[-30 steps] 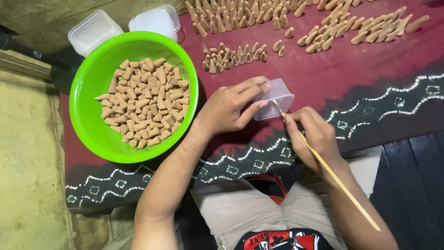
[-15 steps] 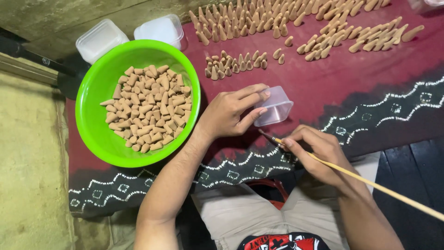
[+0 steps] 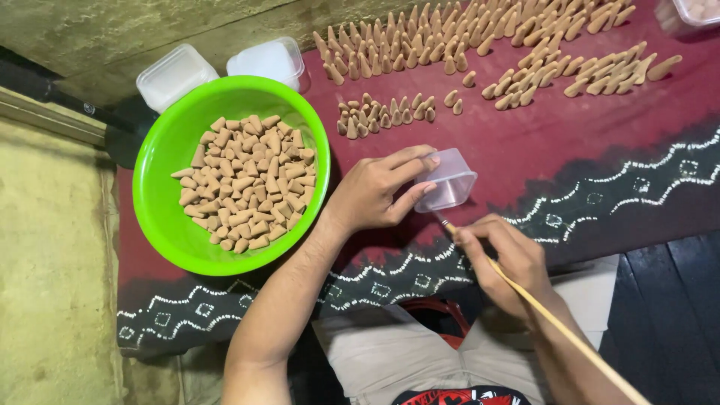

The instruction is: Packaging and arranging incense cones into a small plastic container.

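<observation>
A person's left hand (image 3: 375, 196) holds a small clear plastic cup (image 3: 448, 180) tipped on its side on a dark red patterned cloth (image 3: 600, 165) — the fingers (image 3: 411, 159) closed over its upper wall, the thumb under its rim. The right hand (image 3: 506, 259) pinches a thin wooden stick (image 3: 551, 319) near its tip, fingers together around it, the tip pointing at the cup's base from just below.

The cup looks light, thin-walled and somewhat slick — likely to flex or skid if squeezed hard, so a hold across the rim and wall seems surest. The stick appears stiff but slender, best gripped close to its working end.

Left of the cup sits a bright green bowl (image 3: 161, 225) heaped with tan cone-shaped pieces (image 3: 244, 184). More cones (image 3: 390, 114) stand and lie in rows across the far part of the cloth. Two lidded white containers (image 3: 225, 67) rest beyond the bowl.
</observation>
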